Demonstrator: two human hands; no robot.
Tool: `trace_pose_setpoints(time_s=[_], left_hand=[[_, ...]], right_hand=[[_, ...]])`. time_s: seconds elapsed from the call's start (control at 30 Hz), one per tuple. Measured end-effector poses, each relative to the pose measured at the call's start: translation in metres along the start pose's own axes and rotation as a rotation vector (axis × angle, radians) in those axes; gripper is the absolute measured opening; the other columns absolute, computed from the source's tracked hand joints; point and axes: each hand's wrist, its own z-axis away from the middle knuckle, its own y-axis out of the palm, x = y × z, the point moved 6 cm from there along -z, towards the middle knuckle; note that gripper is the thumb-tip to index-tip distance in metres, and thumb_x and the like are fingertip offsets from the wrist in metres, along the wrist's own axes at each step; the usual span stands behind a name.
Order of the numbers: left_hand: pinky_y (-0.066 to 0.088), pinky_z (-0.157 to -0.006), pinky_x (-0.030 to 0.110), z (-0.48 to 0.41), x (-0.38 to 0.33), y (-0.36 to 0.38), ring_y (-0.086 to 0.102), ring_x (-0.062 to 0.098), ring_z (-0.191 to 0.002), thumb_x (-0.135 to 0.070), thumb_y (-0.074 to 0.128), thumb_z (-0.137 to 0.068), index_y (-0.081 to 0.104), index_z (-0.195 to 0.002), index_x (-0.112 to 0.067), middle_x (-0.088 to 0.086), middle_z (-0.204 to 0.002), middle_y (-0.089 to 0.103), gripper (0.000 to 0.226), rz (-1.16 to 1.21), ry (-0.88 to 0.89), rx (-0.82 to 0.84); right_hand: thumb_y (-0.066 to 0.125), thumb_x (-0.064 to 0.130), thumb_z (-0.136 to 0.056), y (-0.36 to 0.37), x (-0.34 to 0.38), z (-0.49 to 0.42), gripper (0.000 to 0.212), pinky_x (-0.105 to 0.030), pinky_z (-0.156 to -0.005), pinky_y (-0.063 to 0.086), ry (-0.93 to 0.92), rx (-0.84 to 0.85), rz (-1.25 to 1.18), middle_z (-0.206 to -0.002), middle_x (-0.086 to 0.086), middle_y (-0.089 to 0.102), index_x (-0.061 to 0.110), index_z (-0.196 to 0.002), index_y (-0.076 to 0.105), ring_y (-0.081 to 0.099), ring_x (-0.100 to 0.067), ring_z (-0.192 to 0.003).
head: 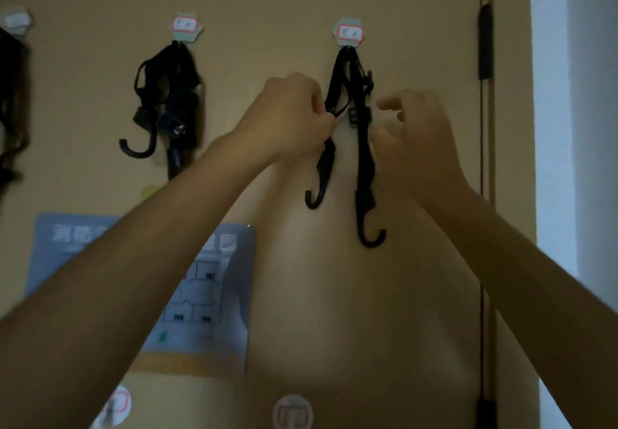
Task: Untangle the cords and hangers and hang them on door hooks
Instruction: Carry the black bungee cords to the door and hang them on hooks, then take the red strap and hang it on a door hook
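Left hand [291,117] pinching the black cord [363,147] hung under the right door hook [348,34], right hand [418,134] loose and open just beside it; hanging step nearly done, next straightening the strands, second bundle [170,101] left of that hook.

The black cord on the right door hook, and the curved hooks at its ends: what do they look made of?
The cord looks like matte woven fabric or elastic strap: it hangs limp and folds. Its end hooks look like moulded black plastic, smooth and rigid, though coated metal is possible. The picture is dim and blurred.
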Motion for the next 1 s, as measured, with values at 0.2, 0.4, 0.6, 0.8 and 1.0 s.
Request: trace_pose_setpoints(time_s=[0.2, 0.4, 0.6, 0.8, 1.0], left_hand=[[0.039, -0.058, 0.007, 0.13, 0.026, 0.013, 0.057, 0.001, -0.064, -0.027, 0.058, -0.083, 0.064, -0.082, -0.017, -0.006, -0.075, 0.066, 0.011, 0.072, -0.099, 0.095], [0.04, -0.081, 0.013, 0.3, 0.081, 0.037, 0.06, 0.015, -0.092, -0.034, 0.058, -0.084, 0.059, -0.099, -0.018, 0.0, -0.102, 0.061, 0.022, 0.054, -0.369, 0.253], [0.045, -0.088, 0.028, 0.524, 0.124, 0.04, 0.054, 0.011, -0.107, -0.032, 0.057, -0.09, 0.051, -0.122, -0.022, -0.004, -0.12, 0.051, 0.034, 0.054, -0.821, 0.545], [0.04, -0.08, 0.017, 0.705, 0.149, -0.012, 0.056, 0.012, -0.09, -0.024, 0.055, -0.091, 0.057, -0.113, -0.014, 0.005, -0.113, 0.057, 0.024, 0.045, -1.27, 0.617], [0.043, -0.087, 0.026, 0.843, 0.133, -0.117, 0.055, 0.018, -0.103, -0.027, 0.047, -0.096, 0.055, -0.115, -0.012, 0.006, -0.116, 0.056, 0.025, -0.015, -1.596, 0.643]], right_hand=[[0.057, 0.019, -0.085, 0.005, 0.0, 0.124, 0.02, -0.022, -0.074, 0.039, 0.18, 0.064, -0.226, -0.102, -0.001, 0.058, 0.016, -0.104, 0.06, 0.054, -0.017, -0.089], [0.06, 0.025, -0.083, 0.055, 0.032, 0.285, 0.015, -0.005, -0.065, 0.041, 0.481, 0.374, -0.515, -0.083, 0.02, 0.06, 0.026, -0.098, 0.062, 0.055, 0.008, -0.069], [0.057, 0.024, -0.091, 0.095, 0.097, 0.463, 0.009, -0.012, -0.067, 0.043, 0.685, 0.94, -0.638, -0.087, 0.018, 0.061, 0.032, -0.096, 0.06, 0.057, 0.003, -0.082], [0.06, 0.023, -0.09, 0.101, 0.18, 0.635, 0.01, -0.017, -0.072, 0.043, 0.843, 1.396, -0.63, -0.094, 0.011, 0.066, 0.023, -0.099, 0.064, 0.062, -0.007, -0.092], [0.052, 0.026, -0.095, 0.079, 0.296, 0.738, 0.023, -0.01, -0.071, 0.039, 0.691, 1.832, -0.66, -0.105, 0.007, 0.061, 0.018, -0.113, 0.062, 0.057, -0.008, -0.095]])
